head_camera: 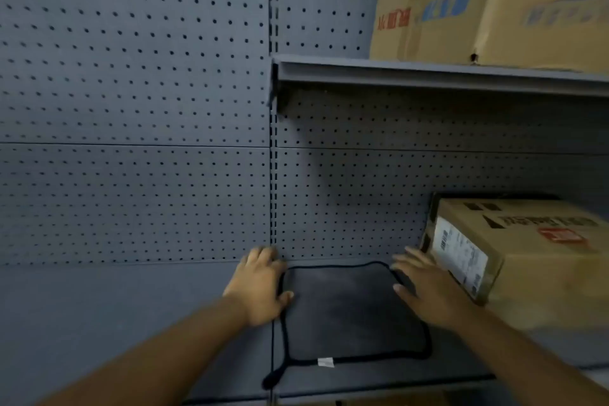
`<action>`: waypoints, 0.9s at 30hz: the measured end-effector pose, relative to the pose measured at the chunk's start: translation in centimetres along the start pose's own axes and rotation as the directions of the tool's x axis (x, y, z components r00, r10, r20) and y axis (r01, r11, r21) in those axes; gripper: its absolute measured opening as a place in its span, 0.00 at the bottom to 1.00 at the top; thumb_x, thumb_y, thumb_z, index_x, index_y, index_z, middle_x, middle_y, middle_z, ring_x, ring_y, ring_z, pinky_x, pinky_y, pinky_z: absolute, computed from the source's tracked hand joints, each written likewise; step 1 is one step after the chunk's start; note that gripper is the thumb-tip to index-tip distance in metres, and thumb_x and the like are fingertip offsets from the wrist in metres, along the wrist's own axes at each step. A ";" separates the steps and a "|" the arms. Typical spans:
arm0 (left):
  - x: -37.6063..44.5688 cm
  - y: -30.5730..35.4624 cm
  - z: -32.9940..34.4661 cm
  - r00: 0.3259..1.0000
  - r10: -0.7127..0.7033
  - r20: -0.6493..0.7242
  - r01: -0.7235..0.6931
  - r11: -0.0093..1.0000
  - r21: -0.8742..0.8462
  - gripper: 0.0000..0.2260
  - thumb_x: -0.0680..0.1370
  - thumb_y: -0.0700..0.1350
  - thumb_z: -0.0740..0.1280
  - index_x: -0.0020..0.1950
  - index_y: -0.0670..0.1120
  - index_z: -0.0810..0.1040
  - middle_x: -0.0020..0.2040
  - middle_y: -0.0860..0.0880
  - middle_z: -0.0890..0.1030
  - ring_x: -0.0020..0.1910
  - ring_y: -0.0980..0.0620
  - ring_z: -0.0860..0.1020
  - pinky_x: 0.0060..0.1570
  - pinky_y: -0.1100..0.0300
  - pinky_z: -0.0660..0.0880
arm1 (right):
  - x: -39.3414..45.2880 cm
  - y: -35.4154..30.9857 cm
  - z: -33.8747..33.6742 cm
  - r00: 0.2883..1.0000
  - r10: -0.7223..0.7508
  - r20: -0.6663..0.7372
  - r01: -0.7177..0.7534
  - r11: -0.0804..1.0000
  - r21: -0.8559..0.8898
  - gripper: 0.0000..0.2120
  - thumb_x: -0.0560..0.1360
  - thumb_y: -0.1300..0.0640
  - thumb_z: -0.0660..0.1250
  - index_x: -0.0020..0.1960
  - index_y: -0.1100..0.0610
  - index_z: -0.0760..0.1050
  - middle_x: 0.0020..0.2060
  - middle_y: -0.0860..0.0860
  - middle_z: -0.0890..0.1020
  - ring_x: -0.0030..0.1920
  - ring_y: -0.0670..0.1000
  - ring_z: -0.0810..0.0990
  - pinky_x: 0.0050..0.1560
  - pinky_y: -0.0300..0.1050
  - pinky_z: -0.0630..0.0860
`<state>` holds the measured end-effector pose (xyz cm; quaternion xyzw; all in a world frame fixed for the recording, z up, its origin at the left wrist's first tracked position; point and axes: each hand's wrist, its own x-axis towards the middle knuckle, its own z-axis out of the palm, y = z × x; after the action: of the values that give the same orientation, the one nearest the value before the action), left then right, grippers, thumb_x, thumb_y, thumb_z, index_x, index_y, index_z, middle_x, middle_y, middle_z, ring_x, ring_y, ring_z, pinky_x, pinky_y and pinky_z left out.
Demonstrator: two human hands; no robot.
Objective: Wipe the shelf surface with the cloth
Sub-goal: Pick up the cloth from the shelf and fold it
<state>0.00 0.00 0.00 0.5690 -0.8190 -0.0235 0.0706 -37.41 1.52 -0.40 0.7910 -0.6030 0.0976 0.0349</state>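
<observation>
In the head view, a dark grey cloth point(352, 310) with a black hem is seen spread flat on the grey shelf point(115, 313), just in front of the pegboard point(138, 76) back wall. A small white tag point(325, 362) is seen at its near edge, and a black loop hangs off its near left corner. The left hand point(260, 287) is laid on the cloth's left edge, fingers held fairly straight and reaching the far left corner, thumb resting on the fabric; nothing is gripped. The right hand point(428, 287) is laid on the far right corner, fingers stretched out and flat, nothing gripped. A cardboard box point(514, 257) with a white label is seen on the shelf just right of the right hand. Above it, an upper shelf point(428, 74) carries two large cartons point(478, 0).
</observation>
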 end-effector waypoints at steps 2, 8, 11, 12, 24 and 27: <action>0.7 1.2 0.6 0.997 -0.008 0.077 0.014 0.998 -0.068 0.22 0.79 0.61 0.65 0.67 0.48 0.77 0.72 0.47 0.68 0.74 0.43 0.63 0.73 0.51 0.66 | -0.2 0.7 0.3 0.998 -0.028 0.059 0.029 0.999 -0.017 0.18 0.81 0.42 0.58 0.68 0.43 0.73 0.75 0.42 0.66 0.79 0.46 0.51 0.78 0.55 0.42; 1.8 2.6 1.7 0.985 0.009 0.172 0.016 0.990 -0.138 0.15 0.78 0.56 0.69 0.61 0.51 0.81 0.68 0.50 0.72 0.69 0.49 0.71 0.70 0.58 0.69 | 0.0 1.7 1.7 0.988 -0.042 0.151 0.037 0.999 0.032 0.11 0.80 0.49 0.64 0.60 0.46 0.79 0.74 0.44 0.67 0.78 0.49 0.54 0.78 0.55 0.44; 2.0 2.7 2.3 0.984 0.003 0.176 0.021 0.991 -0.134 0.12 0.78 0.54 0.70 0.58 0.52 0.82 0.66 0.51 0.74 0.67 0.50 0.72 0.70 0.58 0.69 | 0.0 1.7 2.5 0.988 -0.027 0.150 0.016 0.997 0.074 0.09 0.79 0.48 0.67 0.58 0.46 0.80 0.70 0.42 0.70 0.75 0.47 0.59 0.76 0.51 0.53; 2.1 2.7 2.5 0.985 0.005 0.170 0.018 0.990 -0.138 0.10 0.78 0.53 0.70 0.57 0.52 0.82 0.66 0.51 0.75 0.66 0.50 0.73 0.69 0.58 0.69 | 0.0 1.8 2.7 0.991 -0.025 0.130 0.013 0.995 0.098 0.08 0.78 0.48 0.68 0.55 0.46 0.81 0.67 0.42 0.72 0.72 0.46 0.63 0.74 0.48 0.57; 2.0 2.9 1.2 0.991 0.089 0.103 -0.081 0.993 -0.083 0.09 0.81 0.40 0.57 0.50 0.56 0.66 0.50 0.53 0.72 0.48 0.50 0.73 0.47 0.59 0.67 | 0.3 1.5 1.4 0.993 0.116 -0.012 -0.108 0.952 0.286 0.09 0.80 0.58 0.66 0.42 0.48 0.75 0.40 0.42 0.77 0.42 0.41 0.75 0.42 0.35 0.69; 2.0 3.2 -1.7 0.927 0.320 0.196 -0.323 0.946 -0.013 0.13 0.83 0.45 0.56 0.61 0.62 0.68 0.61 0.52 0.76 0.56 0.50 0.75 0.57 0.57 0.73 | 0.7 1.9 0.1 0.975 0.219 -0.038 -0.188 0.902 0.388 0.06 0.80 0.57 0.66 0.45 0.48 0.76 0.39 0.44 0.80 0.41 0.42 0.78 0.41 0.37 0.72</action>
<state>-3.44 -0.68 2.25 0.4227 -0.9042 -0.0593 -0.0128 -39.02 0.37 -0.50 0.7106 -0.6498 0.2481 -0.1059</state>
